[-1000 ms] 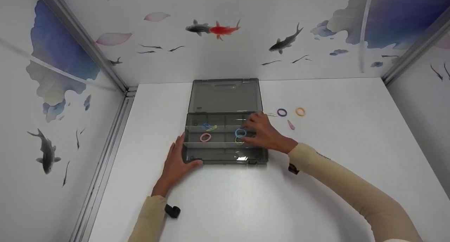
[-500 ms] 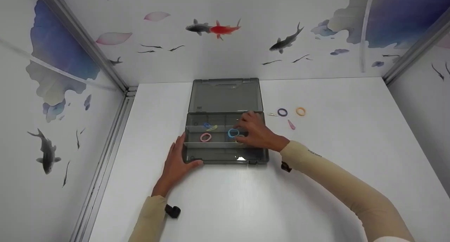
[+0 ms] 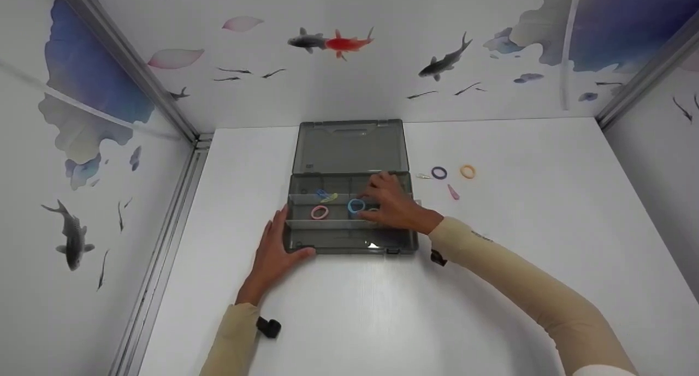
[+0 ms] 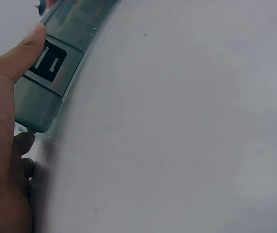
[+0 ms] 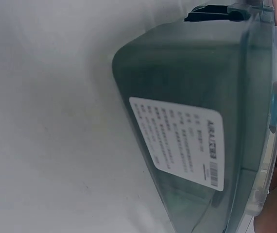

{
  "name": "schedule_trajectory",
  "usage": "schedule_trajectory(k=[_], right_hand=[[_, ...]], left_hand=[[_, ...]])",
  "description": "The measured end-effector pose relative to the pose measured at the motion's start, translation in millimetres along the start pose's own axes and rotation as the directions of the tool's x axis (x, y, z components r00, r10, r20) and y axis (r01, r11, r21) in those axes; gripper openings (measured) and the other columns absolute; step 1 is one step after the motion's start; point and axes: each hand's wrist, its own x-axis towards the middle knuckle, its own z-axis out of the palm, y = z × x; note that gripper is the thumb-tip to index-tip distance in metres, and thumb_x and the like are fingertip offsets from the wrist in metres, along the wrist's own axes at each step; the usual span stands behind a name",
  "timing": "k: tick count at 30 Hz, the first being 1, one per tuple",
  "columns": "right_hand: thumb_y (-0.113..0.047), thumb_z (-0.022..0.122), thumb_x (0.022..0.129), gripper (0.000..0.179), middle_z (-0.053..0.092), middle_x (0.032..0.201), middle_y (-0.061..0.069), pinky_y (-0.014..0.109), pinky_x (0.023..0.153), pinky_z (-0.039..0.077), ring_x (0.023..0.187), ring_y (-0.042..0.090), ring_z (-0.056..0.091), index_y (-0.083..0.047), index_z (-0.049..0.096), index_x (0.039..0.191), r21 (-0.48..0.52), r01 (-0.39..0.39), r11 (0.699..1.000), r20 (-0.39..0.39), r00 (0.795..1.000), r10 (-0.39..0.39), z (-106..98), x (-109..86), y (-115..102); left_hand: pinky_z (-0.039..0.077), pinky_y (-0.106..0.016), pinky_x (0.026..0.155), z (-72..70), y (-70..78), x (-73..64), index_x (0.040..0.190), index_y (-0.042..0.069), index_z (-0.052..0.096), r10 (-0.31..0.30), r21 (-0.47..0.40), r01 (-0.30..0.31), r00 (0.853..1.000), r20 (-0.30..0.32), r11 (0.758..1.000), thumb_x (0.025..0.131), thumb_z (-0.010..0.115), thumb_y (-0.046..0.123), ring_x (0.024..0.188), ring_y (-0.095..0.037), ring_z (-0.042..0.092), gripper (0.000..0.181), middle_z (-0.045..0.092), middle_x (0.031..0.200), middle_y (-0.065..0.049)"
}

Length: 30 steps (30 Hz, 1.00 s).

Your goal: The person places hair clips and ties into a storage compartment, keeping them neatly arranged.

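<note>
A grey see-through storage box (image 3: 327, 239) lies with its lid (image 3: 349, 149) folded back. My left hand (image 3: 274, 256) rests against its front left corner, fingers straight along the side and thumb (image 4: 29, 48) on the front wall. Over the middle row, my right hand (image 3: 394, 204) pinches a light blue hair tie (image 3: 349, 206) between thumb and fingers. Partly behind that hand shows a yellow-green hair tie (image 3: 373, 209). To the left in the same row is a pink hair tie (image 3: 312, 214). Blue and yellow clips (image 3: 329, 198) lie by the rear divider.
Right of the box on the white table (image 3: 355, 310) lie a dark purple hair tie (image 3: 433, 173), an orange hair tie (image 3: 461, 172), a pink drop-shaped clip (image 3: 453, 192) and a small pale clip (image 3: 423, 176). A patterned wall (image 3: 382, 92) stands behind.
My right hand has moved left over the middle row, carrying the light blue hair tie with it. My left hand has stayed at the box corner.
</note>
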Motion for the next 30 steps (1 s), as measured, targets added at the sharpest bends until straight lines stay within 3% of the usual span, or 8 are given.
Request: schedule_trajectory(k=[6,15,22,26,30], right_hand=[[-0.027,0.094,0.091,0.041,0.055,0.105,0.012,0.052,0.090,0.032,0.100,0.030,0.041,-0.001,0.082,0.120,0.004,0.054,0.999,-0.038,0.998,-0.054,2.5,2.8,1.4],[-0.031,0.089,0.098,0.044,0.058,0.113,0.013,0.057,0.097,0.035,0.109,0.032,0.045,0.000,0.079,0.127,0.053,0.027,0.998,0.004,1.000,-0.027,-6.5,-6.7,12.1],[-0.025,0.087,0.099,0.033,0.066,0.114,0.017,0.059,0.099,0.037,0.108,0.035,0.051,-0.001,0.081,0.121,0.106,0.062,0.992,-0.098,0.994,-0.052,-22.8,-19.3,32.5],[-0.019,0.089,0.096,0.029,0.066,0.113,0.018,0.056,0.096,0.033,0.106,0.034,0.048,-0.002,0.082,0.118,0.157,0.035,0.987,-0.138,0.990,-0.013,-30.9,-27.1,42.9],[-0.018,0.091,0.094,0.030,0.065,0.113,0.017,0.052,0.096,0.033,0.107,0.031,0.045,-0.003,0.083,0.118,0.180,-0.045,0.983,-0.145,0.987,0.071,-38.6,-36.8,51.5]], left_hand=[[0.019,-0.080,0.125,-0.5,0.3,1.7,0.179,0.034,0.011,-0.001,0.005,0.001,1.000,-0.006,1.000,0.086,0.089,0.065,0.168,-0.048,0.008,0.125,0.014,0.185,-0.011],[0.021,-0.078,0.126,-0.1,-2.0,0.6,0.178,0.039,0.010,-0.006,0.002,0.006,1.000,0.002,1.000,0.085,0.089,0.067,0.169,-0.046,0.009,0.125,0.014,0.185,-0.008],[0.020,-0.079,0.126,-0.3,-1.0,1.1,0.179,0.039,0.010,-0.004,0.010,0.004,1.000,0.000,1.000,0.085,0.088,0.068,0.169,-0.046,0.009,0.126,0.014,0.185,-0.007],[0.019,-0.079,0.126,-0.3,-0.4,1.0,0.179,0.039,0.010,-0.004,0.004,0.004,1.000,0.003,1.000,0.085,0.088,0.068,0.169,-0.045,0.009,0.126,0.014,0.185,-0.007],[0.019,-0.078,0.126,-0.2,-0.1,0.8,0.178,0.039,0.010,-0.002,0.001,0.002,1.000,0.003,1.000,0.085,0.089,0.067,0.169,-0.045,0.009,0.126,0.013,0.185,-0.006]])
